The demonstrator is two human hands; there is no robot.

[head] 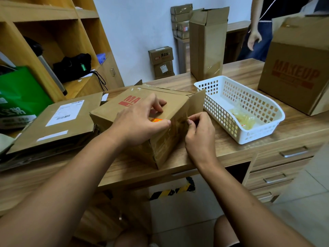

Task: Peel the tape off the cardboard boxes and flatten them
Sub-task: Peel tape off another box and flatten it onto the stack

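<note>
Right hand: thumb and forefinger tips closed tight, pinching an end of clear packing tape at the right-hand vertical edge of the brown cardboard box with red print. Other fingers curled in.

Left hand: holds the same box from above, bent fingertips on the top face, thumb at the near top edge just beside an orange sticker.

The box sits on the wooden desk, near the front edge, one side flap standing open toward the white perforated plastic basket.

The basket is just right of the box and contains crumpled yellowish tape scraps.

Left of the box lies flattened brown cardboard with a white shipping label.

At far right stands a large brown carton printed "MAKEUP".
</note>
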